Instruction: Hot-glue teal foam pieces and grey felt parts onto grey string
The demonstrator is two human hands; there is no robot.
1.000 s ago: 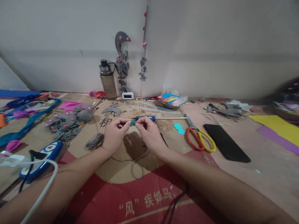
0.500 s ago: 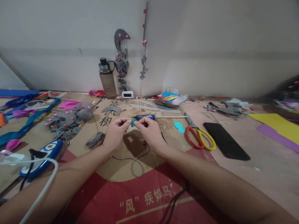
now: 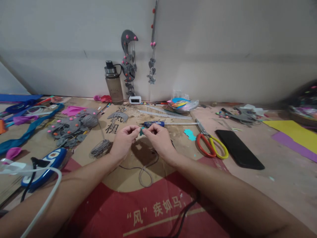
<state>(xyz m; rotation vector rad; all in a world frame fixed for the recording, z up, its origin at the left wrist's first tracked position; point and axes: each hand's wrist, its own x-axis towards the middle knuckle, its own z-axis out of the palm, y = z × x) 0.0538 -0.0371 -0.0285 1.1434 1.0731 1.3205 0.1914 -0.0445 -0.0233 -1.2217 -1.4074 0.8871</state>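
Between the fingertips of my left hand (image 3: 125,140) and my right hand (image 3: 159,140) is a small teal cut-out piece (image 3: 142,131), pinched from both sides. Fingers cover most of it, so its outline is hard to make out. Just behind the hands lies a blue-handled glue gun (image 3: 155,124). Several turquoise cut-outs (image 3: 190,134) rest to the right, beside scissors (image 3: 206,145) with one red and one yellow handle. Below my hands a grey cord (image 3: 146,177) loops over the cardboard, and a bundle of grey cord (image 3: 101,148) sits left of my left wrist.
Grey felt pieces with pompoms (image 3: 71,127) are heaped at left, near a blue power strip (image 3: 44,168). A bottle (image 3: 114,86) and a small white clock (image 3: 135,100) stand by the wall. A black phone (image 3: 239,149) lies right of the scissors.
The teal piece has turned and dropped slightly between my fingertips. Both hands keep their pinch in nearly the same place.
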